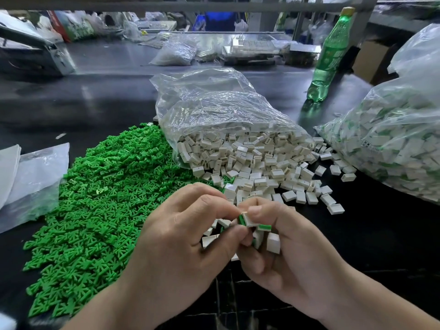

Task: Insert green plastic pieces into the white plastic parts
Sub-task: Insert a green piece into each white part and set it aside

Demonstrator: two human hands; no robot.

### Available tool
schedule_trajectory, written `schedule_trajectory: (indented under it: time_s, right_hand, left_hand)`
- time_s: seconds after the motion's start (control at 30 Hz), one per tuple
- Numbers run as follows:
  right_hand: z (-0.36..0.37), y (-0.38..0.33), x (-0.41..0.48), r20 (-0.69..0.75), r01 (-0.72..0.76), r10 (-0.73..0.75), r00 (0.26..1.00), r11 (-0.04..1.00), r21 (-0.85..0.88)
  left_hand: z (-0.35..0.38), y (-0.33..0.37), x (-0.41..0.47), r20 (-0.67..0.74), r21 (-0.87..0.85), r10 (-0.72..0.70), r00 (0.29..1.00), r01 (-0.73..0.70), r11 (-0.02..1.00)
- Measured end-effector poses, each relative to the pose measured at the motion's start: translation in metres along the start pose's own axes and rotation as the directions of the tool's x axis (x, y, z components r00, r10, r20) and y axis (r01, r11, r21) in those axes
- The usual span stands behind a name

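Observation:
A wide heap of green plastic pieces (100, 201) covers the dark table at the left. White plastic parts (257, 160) spill from an open clear bag (214, 103) in the middle. Both hands meet low in the centre. My right hand (285, 253) pinches a white part (248, 219) that has a green piece (241, 219) at its left edge, and it cradles several more white parts, some with green in them. My left hand (185, 236) pinches at that green piece with thumb and forefinger and holds a few white parts beneath.
A big clear bag of white parts with green in them (390, 144) fills the right side. A green soda bottle (328, 58) stands behind it. Flat plastic bags (31, 182) lie at the left edge. More bags and clutter sit at the back.

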State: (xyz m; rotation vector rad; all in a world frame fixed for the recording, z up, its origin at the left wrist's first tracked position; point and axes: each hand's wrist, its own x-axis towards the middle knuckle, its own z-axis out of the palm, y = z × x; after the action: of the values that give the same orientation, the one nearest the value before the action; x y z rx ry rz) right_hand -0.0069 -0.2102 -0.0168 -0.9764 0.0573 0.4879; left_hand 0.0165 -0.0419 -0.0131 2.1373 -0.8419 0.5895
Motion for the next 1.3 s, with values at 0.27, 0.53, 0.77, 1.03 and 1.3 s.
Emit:
schedule_trajectory:
  time_s: [0.27,0.53,0.77,1.03,1.3]
  right_hand:
    - [-0.014,-0.005,0.007,0.048,0.027,-0.040,0.998,0.969,0.244]
    - [-0.015,-0.004,0.008,-0.024,0.055,-0.053,0.998,0.997,0.059]
    - [-0.008,0.001,0.007,-0.106,0.046,-0.069,0.992,0.978,-0.204]
    - [-0.002,0.001,0.006,-0.123,0.058,-0.095,0.988,0.961,-0.271]
    - [-0.006,-0.007,0.003,0.007,0.009,-0.009,1.000,0.991,-0.131]
  left_hand:
    - [-0.006,-0.012,0.000,0.175,0.294,-0.181,0.968,0.124,0.948]
    - [0.004,-0.021,-0.006,0.367,0.485,-0.248,0.897,0.043,0.873]
    - [-0.001,-0.025,-0.008,0.300,0.271,-0.264,0.917,0.183,0.945]
    - [-0.002,-0.006,-0.005,0.143,-0.405,-0.390,0.910,0.413,0.815]
    - [-0.005,0.005,0.000,0.125,-0.315,-0.260,0.958,0.287,0.905]
